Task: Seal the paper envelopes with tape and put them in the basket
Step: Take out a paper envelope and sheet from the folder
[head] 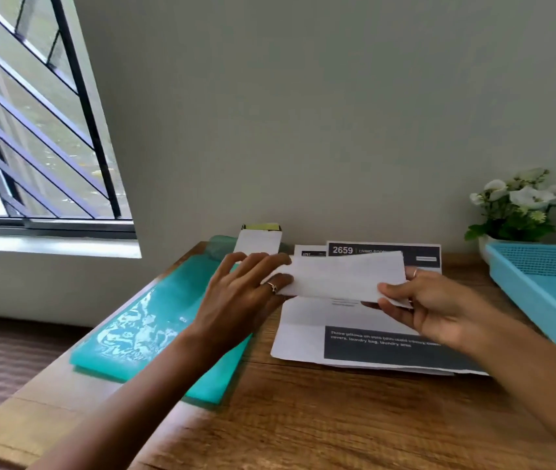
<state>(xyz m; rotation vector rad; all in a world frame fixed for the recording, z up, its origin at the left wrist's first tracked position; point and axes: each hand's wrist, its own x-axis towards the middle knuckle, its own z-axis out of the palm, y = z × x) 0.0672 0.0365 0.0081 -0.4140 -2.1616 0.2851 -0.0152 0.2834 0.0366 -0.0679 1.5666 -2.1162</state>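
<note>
Here a white paper envelope (344, 276) is held just above the bench (303, 418) between both hands: the right hand (429, 305) pinches its right end between thumb and fingers, while the left hand (246, 293) grips its left end with curled fingers. Under the hands lie printed sheets (364, 344); a blue basket (547, 293) sits to the right of the right hand, and a teal folder (154, 330) lies beneath the left wrist.
</note>
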